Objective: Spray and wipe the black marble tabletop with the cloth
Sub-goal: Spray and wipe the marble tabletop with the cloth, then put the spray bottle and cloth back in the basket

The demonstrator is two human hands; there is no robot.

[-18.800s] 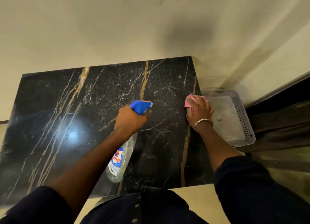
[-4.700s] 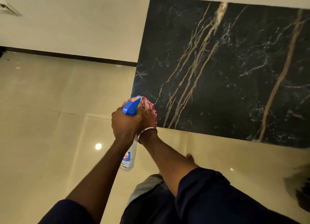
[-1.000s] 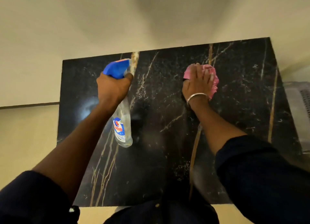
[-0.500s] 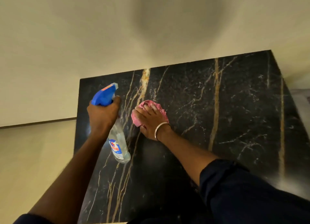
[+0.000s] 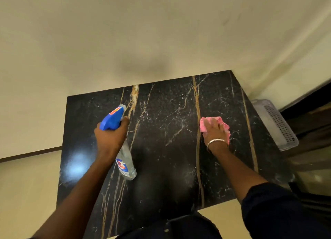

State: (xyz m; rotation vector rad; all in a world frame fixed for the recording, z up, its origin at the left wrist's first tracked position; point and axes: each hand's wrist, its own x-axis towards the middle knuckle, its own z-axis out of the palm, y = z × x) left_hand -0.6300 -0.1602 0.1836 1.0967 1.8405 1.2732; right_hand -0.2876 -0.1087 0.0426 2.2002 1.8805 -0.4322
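You seem mid-wipe: your right hand [image 5: 214, 133] presses the pink cloth [image 5: 203, 125] with flat fingers on the right of the black marble counter [image 5: 161, 113], your left hand [image 5: 109, 140] grips the spray bottle [image 5: 125, 161] above its left, so next likely sweep the cloth across the rest.

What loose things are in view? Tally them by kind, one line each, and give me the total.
Spray bottles: 1, the spray bottle gripped by the left hand
Cloths: 1, the pink cloth under the right hand
Baskets: 1, the grey basket beside the tabletop
Bangles: 1, the silver bangle on the right wrist
Total: 4
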